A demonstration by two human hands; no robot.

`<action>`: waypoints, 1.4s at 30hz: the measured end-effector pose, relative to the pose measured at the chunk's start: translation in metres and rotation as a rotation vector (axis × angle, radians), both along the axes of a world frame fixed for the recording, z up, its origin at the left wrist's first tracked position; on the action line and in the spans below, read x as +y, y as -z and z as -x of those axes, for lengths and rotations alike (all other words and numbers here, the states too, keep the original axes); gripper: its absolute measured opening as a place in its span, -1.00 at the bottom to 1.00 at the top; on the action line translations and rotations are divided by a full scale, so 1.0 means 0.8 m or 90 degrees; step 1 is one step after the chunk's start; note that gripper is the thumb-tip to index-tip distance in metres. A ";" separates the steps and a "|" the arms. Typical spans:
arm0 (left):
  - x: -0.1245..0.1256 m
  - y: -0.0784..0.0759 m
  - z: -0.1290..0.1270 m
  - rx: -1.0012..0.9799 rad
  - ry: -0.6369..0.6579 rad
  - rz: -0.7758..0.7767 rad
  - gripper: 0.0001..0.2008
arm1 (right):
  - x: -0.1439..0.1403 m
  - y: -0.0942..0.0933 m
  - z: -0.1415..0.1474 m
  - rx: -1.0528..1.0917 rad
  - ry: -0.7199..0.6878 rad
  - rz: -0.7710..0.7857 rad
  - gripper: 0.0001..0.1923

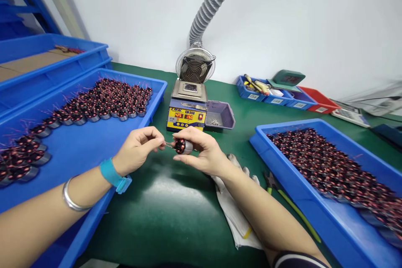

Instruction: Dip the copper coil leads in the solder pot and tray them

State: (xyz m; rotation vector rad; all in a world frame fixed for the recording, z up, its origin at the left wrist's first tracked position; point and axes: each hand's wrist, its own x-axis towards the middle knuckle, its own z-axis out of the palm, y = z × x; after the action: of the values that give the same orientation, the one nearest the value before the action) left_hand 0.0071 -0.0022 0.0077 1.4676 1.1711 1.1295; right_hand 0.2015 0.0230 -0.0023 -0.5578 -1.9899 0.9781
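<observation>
Between the thumb and fingers of my right hand (pixel 202 150) is a motor stator (pixel 185 147), a silver cylinder with copper windings facing left. My left hand (pixel 138 148) pinches the thin wire leads (pixel 168 144) that come out of its wound end. Both hands are above the green table, just in front of a solder pot (pixel 187 113) with a yellow panel and lit red digits. A white glove (pixel 234 209) lies under my right forearm. Green-handled pliers (pixel 295 207) rest beside it, partly hidden by the arm.
Blue trays of many stators stand at left (pixel 160 92) and right (pixel 260 142). Behind the pot is a fume hood (pixel 196 67) with a grey hose (pixel 213 2). A purple bin (pixel 228 117) adjoins the pot. Small blue bins (pixel 251 94) and a red bin (pixel 318 100) line the back.
</observation>
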 end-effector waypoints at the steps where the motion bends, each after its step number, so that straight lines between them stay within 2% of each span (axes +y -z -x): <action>1: 0.001 0.001 0.001 -0.007 0.007 0.001 -0.82 | 0.000 -0.001 0.000 -0.007 -0.009 -0.010 -0.58; 6: 0.002 0.005 0.005 -0.032 0.012 0.015 -0.82 | 0.002 -0.002 0.003 -0.006 -0.077 -0.045 -0.58; 9: 0.005 0.006 0.005 -0.067 -0.056 0.028 -0.85 | 0.001 -0.003 0.004 0.011 -0.105 -0.019 -0.57; 12: 0.007 0.006 0.005 -0.139 -0.105 0.048 -0.85 | 0.000 -0.002 0.002 0.041 -0.075 0.014 -0.57; 15: 0.003 0.005 0.002 -0.148 -0.006 0.089 -0.76 | -0.001 0.000 0.000 0.062 -0.030 0.031 -0.58; 18: -0.005 0.002 -0.004 -0.055 0.090 0.098 -0.72 | 0.001 0.001 0.000 0.067 -0.013 0.027 -0.58; 22: -0.005 -0.014 0.001 0.015 0.105 0.061 -0.69 | 0.003 -0.001 -0.001 0.063 0.005 -0.012 -0.58; 24: 0.003 -0.024 0.015 -0.011 0.078 0.050 -0.70 | 0.004 -0.002 -0.001 0.066 0.016 -0.033 -0.60; 26: 0.014 -0.032 0.030 -0.088 -0.004 0.011 -0.71 | 0.004 -0.002 -0.001 0.071 0.023 -0.041 -0.62; 28: 0.021 -0.034 0.039 -0.154 -0.106 -0.046 -0.72 | 0.002 -0.001 0.000 0.076 0.024 -0.040 -0.61; 30: 0.022 -0.030 0.038 -0.156 -0.143 -0.047 -0.75 | -0.001 0.001 0.002 0.071 0.029 -0.038 -0.56; 33: 0.013 -0.015 0.018 -0.081 -0.072 0.046 -0.72 | -0.004 0.002 0.003 0.036 0.054 -0.050 -0.49; 36: 0.003 0.001 -0.002 0.024 0.022 0.133 -0.65 | 0.007 -0.004 -0.002 0.004 0.103 -0.039 -0.58; 39: -0.001 0.013 -0.009 0.115 0.105 0.241 -0.60 | 0.038 -0.019 -0.014 -0.020 0.158 0.019 -0.62; 42: 0.001 0.022 -0.005 0.155 0.141 0.285 -0.53 | 0.082 -0.045 -0.026 -0.061 0.196 0.089 -0.57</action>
State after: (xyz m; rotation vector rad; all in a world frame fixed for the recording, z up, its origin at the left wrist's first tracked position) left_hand 0.0115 -0.0017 -0.0100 1.3624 1.2897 0.5038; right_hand 0.2220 0.0888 0.0337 -0.9729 -1.8555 0.9148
